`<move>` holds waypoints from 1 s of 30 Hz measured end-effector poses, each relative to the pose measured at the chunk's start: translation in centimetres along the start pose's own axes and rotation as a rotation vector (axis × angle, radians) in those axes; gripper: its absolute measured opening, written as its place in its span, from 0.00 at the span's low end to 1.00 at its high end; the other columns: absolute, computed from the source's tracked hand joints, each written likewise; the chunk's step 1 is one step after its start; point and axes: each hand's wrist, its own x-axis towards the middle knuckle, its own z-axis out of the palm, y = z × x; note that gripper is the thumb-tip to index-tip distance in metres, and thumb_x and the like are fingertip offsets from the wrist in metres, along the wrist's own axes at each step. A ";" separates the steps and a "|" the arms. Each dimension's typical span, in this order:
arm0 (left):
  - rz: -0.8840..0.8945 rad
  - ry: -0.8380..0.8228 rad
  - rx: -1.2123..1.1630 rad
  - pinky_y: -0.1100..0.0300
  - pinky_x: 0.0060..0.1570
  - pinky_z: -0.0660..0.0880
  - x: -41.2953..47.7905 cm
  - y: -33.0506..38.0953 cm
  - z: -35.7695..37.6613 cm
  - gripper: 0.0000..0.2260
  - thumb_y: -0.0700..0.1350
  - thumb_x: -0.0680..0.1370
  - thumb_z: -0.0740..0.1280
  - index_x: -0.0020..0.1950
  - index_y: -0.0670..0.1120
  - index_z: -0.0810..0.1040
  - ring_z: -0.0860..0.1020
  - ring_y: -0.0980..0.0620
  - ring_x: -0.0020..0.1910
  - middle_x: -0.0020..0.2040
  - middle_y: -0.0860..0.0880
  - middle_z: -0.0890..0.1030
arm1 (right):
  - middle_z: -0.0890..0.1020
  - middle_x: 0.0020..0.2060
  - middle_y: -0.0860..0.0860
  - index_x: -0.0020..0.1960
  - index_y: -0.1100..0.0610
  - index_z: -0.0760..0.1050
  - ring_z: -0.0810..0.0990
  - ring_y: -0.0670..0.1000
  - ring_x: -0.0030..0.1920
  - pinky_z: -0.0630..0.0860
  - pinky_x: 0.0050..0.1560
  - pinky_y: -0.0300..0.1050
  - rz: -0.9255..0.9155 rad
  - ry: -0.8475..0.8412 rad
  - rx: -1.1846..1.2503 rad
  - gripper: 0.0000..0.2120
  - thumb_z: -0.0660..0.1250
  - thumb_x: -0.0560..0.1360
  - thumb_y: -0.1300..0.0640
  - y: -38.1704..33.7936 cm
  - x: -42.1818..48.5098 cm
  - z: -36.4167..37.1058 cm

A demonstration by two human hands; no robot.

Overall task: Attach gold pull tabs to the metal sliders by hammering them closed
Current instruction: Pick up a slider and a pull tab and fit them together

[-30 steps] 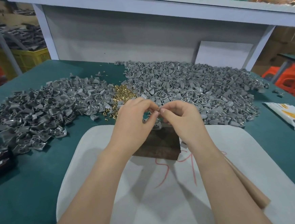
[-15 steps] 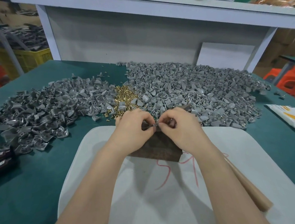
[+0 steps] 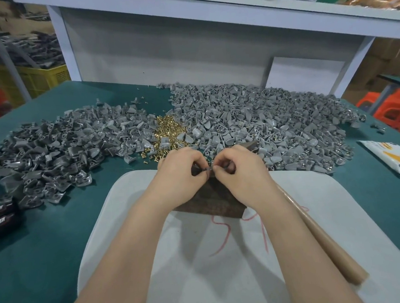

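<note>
Green workbench (image 3: 46, 247) held big heaps of grey metal sliders (image 3: 263, 122) flanking a pile of gold pull tabs (image 3: 167, 130), while left hand (image 3: 181, 174) and right hand (image 3: 241, 172) together pinched one small grey piece (image 3: 208, 169) over a dark block (image 3: 212, 203), the wooden-handled hammer (image 3: 325, 239) lying ungripped, so most work seemingly remained.

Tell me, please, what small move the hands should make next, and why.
Probably set the small piece down on the dark block: the left hand and right hand pinch it over that block, and the wooden handle lies untouched nearby.
</note>
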 end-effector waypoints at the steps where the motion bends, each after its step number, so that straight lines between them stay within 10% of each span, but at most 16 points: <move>1: 0.003 0.001 -0.001 0.48 0.57 0.72 0.0 0.0 0.0 0.02 0.46 0.74 0.69 0.43 0.49 0.80 0.76 0.47 0.51 0.43 0.53 0.75 | 0.70 0.36 0.44 0.38 0.47 0.74 0.70 0.46 0.38 0.71 0.45 0.44 0.005 0.004 -0.007 0.08 0.68 0.72 0.58 -0.1 0.0 0.1; 30: 0.005 0.006 0.026 0.48 0.57 0.71 -0.2 0.4 -0.2 0.02 0.46 0.74 0.69 0.42 0.51 0.78 0.75 0.47 0.53 0.45 0.52 0.76 | 0.77 0.40 0.45 0.43 0.49 0.79 0.75 0.47 0.42 0.72 0.50 0.44 0.043 -0.009 0.009 0.04 0.68 0.74 0.57 -0.3 -0.2 -0.4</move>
